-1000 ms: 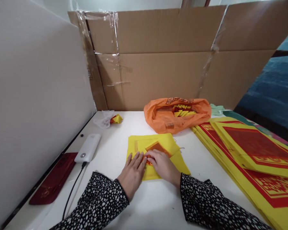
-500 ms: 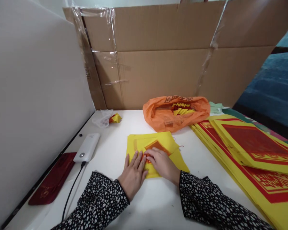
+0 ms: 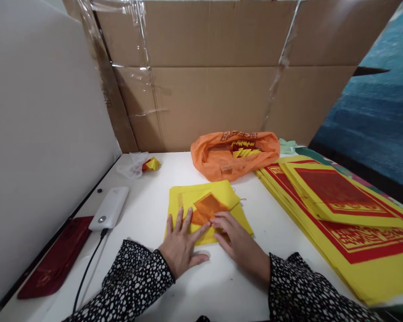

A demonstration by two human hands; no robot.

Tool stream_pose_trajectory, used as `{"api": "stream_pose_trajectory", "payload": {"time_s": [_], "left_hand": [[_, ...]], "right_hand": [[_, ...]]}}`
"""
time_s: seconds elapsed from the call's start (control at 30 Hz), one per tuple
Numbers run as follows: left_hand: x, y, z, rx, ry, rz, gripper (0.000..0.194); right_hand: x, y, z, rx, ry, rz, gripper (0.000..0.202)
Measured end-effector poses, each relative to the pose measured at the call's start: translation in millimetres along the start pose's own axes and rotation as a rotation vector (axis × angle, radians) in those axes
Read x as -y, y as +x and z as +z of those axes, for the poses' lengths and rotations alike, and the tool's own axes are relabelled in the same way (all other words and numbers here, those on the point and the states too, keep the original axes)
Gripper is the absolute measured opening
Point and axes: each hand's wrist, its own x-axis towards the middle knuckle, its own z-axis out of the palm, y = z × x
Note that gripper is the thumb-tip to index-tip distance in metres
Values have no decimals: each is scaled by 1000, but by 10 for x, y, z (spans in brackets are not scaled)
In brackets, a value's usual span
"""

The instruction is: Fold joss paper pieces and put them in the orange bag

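Observation:
A yellow sheet lies on the white table, with an orange-red patch showing on its folded middle. My left hand rests on the sheet's lower left part, fingers spread, the index fingertip near the patch's lower edge. Just to the right, my right hand touches the lower right edge of the patch with its fingertips. Its fingers are bent and bunched; whether they pinch the paper is too small to tell.
An orange bag with folded yellow and red pieces sits behind. Yellow and red sheets are stacked right. On the left are a white power bank with a cable, a dark red phone and a clear plastic bag.
The view has shifted slightly right. My right hand has drawn back toward the lower right, uncovering more of the orange-red patch. My left hand's thumb and index finger have spread wider.

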Motion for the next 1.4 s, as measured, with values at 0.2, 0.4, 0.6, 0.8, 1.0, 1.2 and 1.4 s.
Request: {"api": "stream_pose_trajectory", "payload": {"time_s": [0.2, 0.4, 0.6, 0.8, 1.0, 1.2, 1.4], "left_hand": [[59, -11, 74, -7, 17, 23, 90], [140, -91, 261, -109, 71, 45, 97], [195, -3, 37, 14, 56, 29, 86], [500, 282, -299, 133, 32, 50, 42], [888, 306, -195, -10, 132, 331, 42], [755, 170, -257, -272, 199, 398, 48], [179, -29, -415, -380, 234, 548, 52]], "right_hand": [[-22, 35, -38, 20, 36, -3, 33], [9, 37, -49, 75, -177, -97, 32], [94, -12, -7, 90, -288, -107, 33], [40, -23, 26, 94, -205, -35, 43], [56, 49, -59, 42, 88, 70, 26], [217, 179, 46, 94, 992, 501, 26], [278, 572, -258, 112, 1168, 379, 34]]}}
